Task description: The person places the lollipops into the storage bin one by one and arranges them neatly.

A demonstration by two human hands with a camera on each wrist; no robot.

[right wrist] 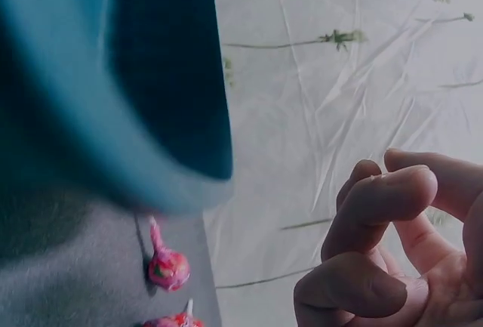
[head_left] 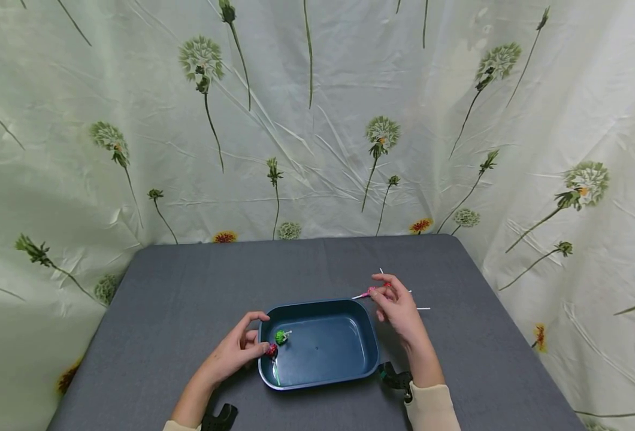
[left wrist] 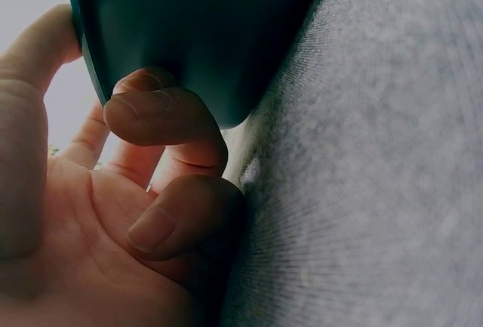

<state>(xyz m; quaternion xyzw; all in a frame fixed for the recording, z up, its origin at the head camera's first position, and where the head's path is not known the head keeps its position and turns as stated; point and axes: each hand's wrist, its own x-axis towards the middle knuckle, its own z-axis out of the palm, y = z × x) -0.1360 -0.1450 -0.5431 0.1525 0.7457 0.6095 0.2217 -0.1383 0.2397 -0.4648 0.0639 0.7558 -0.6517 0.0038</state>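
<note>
A dark blue rectangular tray (head_left: 328, 350) rests on the cloth-covered table. My left hand (head_left: 231, 350) grips its left wall, thumb over the rim and the curled fingers outside, as the left wrist view also shows. Inside, near that thumb, lie a green-wrapped lollipop (head_left: 281, 337) and a dark red lollipop (head_left: 271, 350). My right hand (head_left: 402, 312) hovers beyond the tray's right end, its fingers loosely bent with nothing between them in the right wrist view. A pink lollipop (right wrist: 169, 269) and a red lollipop (right wrist: 172, 321) lie on the table near it, partly hidden by the hand in the head view.
Further white lollipop sticks (head_left: 423, 309) show to the right of the right hand. The grey table (head_left: 215, 275) ends at a pale curtain (head_left: 328, 149) printed with dandelions. Black wrist straps (head_left: 395, 378) sit close to the tray's near right corner.
</note>
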